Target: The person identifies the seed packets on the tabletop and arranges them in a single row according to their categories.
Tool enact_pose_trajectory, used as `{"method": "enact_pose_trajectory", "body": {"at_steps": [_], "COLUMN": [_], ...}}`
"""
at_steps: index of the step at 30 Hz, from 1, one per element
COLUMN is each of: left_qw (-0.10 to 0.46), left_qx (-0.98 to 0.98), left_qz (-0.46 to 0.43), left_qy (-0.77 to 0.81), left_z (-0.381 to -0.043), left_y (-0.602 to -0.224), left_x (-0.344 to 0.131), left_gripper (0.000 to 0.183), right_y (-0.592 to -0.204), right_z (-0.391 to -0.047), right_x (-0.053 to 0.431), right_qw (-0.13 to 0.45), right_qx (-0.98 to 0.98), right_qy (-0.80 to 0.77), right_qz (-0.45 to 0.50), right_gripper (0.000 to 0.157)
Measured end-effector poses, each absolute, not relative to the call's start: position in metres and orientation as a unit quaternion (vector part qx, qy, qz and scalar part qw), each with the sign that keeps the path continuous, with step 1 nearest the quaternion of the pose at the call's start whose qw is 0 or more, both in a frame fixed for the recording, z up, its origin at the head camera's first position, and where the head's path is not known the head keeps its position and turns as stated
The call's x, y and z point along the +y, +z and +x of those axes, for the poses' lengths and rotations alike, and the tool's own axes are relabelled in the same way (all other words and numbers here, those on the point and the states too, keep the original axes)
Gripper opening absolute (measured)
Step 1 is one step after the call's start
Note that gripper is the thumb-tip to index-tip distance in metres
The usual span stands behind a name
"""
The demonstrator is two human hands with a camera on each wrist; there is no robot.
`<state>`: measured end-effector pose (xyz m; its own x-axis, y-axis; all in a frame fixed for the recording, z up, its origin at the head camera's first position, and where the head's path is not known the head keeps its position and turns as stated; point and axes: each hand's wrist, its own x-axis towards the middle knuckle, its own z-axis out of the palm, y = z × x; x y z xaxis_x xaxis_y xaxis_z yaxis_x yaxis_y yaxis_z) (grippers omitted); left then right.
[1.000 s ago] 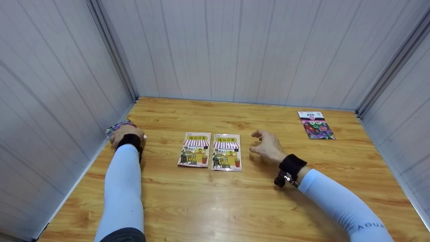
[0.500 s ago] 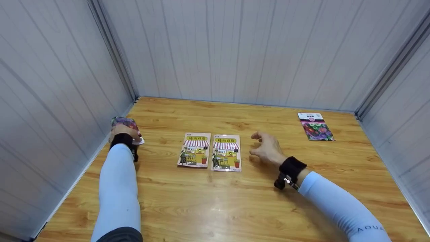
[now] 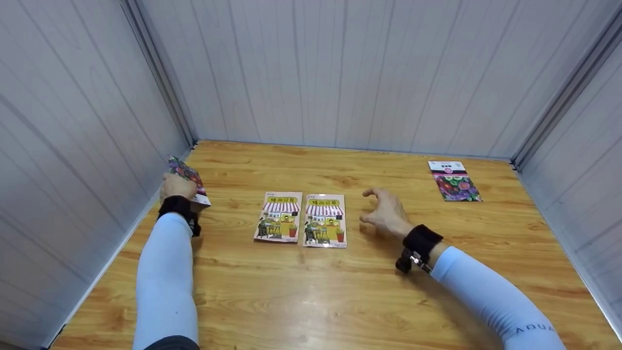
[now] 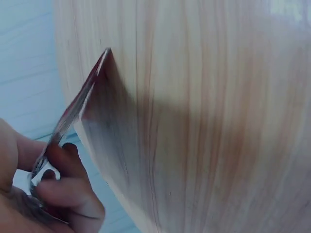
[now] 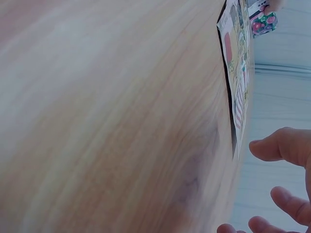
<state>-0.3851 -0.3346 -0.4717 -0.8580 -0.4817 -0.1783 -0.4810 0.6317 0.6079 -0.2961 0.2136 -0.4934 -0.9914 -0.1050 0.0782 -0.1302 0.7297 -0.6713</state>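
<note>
At the table's left edge, my left hand [image 3: 178,187] pinches a flower-printed seed packet [image 3: 187,171] between thumb and fingers. In the left wrist view that packet [image 4: 80,104] appears edge-on and tilted, one corner near the wood. My right hand [image 3: 387,211] hovers with fingers apart and loosely bent, holding nothing. Just left of it lie two pink packets with a striped awning picture, side by side: the right one [image 3: 324,221] and the left one [image 3: 278,217]. In the right wrist view, the thumb and fingertips [image 5: 286,201] are apart from the nearest awning packet [image 5: 238,73].
A second flower-printed packet [image 3: 455,181] lies flat at the back right of the wooden table [image 3: 301,291]. Pale panel walls stand on the left [image 3: 73,146], at the back [image 3: 320,73] and on the right [image 3: 583,160].
The left hand has lifted the flower packet from near the left wall and turned it, so more of its print shows. My right hand has stayed almost still.
</note>
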Motion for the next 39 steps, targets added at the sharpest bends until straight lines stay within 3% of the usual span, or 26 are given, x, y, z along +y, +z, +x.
{"method": "enact_pose_trajectory", "body": {"at_steps": [14,20,26,33,35,39], "left_qw": [0.094,0.132,0.118,0.087,0.088,0.097], "left_qx": [-0.886,-0.883,-0.894,-0.877,-0.878,-0.881], "left_qz": [0.232,0.205,0.168,0.169,0.168,0.16], "left_qy": [-0.391,-0.402,-0.397,-0.441,-0.44,-0.434], "left_z": [-0.387,-0.423,-0.46,-0.474,-0.498,-0.512], "left_y": [-0.462,-0.502,-0.541,-0.537,-0.557,-0.571], "left_x": [-0.312,-0.321,-0.328,-0.311,-0.319,-0.315], "left_gripper": [0.061,0.059,0.065,0.069,0.07,0.065], "right_y": [-0.489,-0.487,-0.486,-0.483,-0.484,-0.484], "right_z": [-0.295,-0.294,-0.293,-0.293,-0.293,-0.292], "right_x": [0.214,0.214,0.215,0.214,0.213,0.212], "right_qw": [0.021,0.015,-0.003,-0.008,-0.006,-0.01], "right_qx": [-0.922,-0.919,-0.913,-0.909,-0.909,-0.908], "right_qy": [0.381,0.389,0.405,0.414,0.413,0.417], "right_qz": [0.06,0.063,0.053,0.055,0.055,0.05], "right_gripper": [0.071,0.068,0.069,0.07,0.069,0.068]}}
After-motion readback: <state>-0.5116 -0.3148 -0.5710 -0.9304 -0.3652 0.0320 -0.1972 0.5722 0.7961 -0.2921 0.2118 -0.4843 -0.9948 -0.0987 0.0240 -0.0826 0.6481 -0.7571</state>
